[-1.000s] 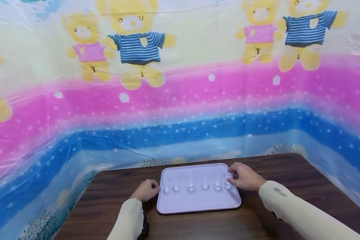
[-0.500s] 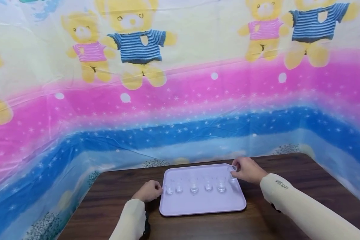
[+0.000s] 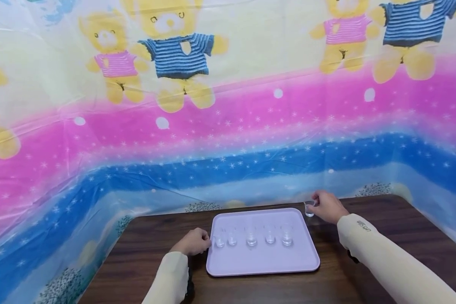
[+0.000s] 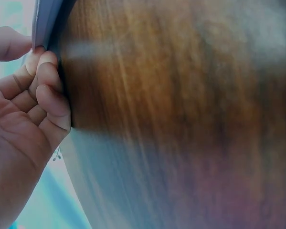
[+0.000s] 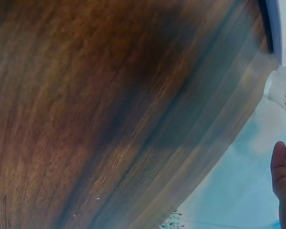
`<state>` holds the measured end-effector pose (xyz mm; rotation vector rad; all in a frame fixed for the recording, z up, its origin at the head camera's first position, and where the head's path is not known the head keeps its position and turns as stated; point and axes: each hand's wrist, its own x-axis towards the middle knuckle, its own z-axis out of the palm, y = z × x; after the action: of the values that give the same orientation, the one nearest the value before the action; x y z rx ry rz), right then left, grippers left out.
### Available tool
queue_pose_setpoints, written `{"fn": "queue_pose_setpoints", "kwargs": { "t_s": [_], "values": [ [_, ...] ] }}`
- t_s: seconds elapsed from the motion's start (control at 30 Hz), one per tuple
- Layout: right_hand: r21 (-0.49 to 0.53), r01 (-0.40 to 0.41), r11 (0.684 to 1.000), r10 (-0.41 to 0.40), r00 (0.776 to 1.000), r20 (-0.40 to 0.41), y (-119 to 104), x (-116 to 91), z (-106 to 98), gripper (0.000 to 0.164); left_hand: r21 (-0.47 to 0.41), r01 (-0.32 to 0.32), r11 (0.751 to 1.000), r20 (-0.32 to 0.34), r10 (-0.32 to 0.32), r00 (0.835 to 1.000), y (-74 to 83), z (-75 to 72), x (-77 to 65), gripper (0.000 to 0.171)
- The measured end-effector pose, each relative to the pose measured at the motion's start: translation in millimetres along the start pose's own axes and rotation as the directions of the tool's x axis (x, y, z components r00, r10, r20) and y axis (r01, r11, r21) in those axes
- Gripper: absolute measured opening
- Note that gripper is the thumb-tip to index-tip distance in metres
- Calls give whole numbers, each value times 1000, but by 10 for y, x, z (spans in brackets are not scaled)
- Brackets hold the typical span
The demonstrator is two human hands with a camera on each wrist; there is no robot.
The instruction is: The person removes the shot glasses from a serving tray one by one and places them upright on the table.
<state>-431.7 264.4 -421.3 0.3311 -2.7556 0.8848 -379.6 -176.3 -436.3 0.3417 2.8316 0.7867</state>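
Note:
My right hand [image 3: 328, 207] pinches a small clear shot glass [image 3: 309, 209] between thumb and fingers, just past the back right corner of the lilac tray [image 3: 263, 264]. Part of that glass [image 5: 280, 90] shows at the right side of the right wrist view, close to the tray's edge. Several more shot glasses [image 3: 251, 240] stand upright in a row across the tray. At the tray's left edge is my left hand [image 3: 191, 242]. The left wrist view shows its thumb and forefinger pinching the tray's rim [image 4: 43, 24], the other fingers curled below.
The tray lies on a dark brown wooden table [image 3: 144, 249]. Behind the table's back edge hangs a printed cloth [image 3: 243, 118] with bears, in pink and blue bands.
My right hand has taken the rightmost glass off the tray and carried it back and to the right, over the table. The left hand stays at the tray's left edge.

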Motion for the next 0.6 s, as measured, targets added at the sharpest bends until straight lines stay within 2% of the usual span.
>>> {"fn": "queue_pose_setpoints", "kwargs": {
  "t_s": [0.23,0.6],
  "values": [
    [22,-58,998,57,998,15,75,47,42,38,-12,4,1000,7,-4,1000,16,-10,-27,15],
    [7,-55,998,55,998,5,75,83,109,38,-3,52,999,10,-52,999,9,-10,2,16]
  ]
}}
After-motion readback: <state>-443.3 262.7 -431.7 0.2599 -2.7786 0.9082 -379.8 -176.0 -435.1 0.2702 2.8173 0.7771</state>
